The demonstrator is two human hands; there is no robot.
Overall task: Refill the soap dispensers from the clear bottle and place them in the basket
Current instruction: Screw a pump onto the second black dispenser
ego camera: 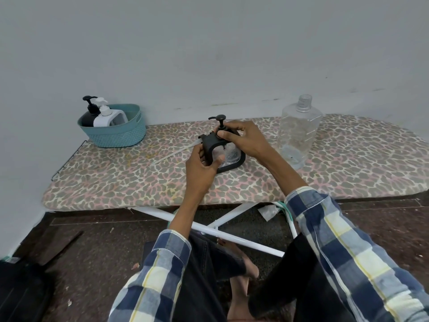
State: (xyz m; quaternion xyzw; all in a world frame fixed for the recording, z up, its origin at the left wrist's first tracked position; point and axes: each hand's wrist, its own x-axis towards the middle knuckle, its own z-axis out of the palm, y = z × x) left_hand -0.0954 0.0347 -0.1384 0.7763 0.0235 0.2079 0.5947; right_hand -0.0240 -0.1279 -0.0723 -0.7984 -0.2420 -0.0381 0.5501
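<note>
I am steadying the black-framed dispenser [224, 151] in my left hand [204, 162] grip while my right hand [243, 140] grip is pinching its pump collar [221, 130], probably screwing it tight before basketing.

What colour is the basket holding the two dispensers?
Teal basket, clearest in the head view.

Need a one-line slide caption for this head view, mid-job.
Both hands fit the black pump onto a black-framed dispenser on the ironing board; two dispensers sit in the teal basket.
</note>
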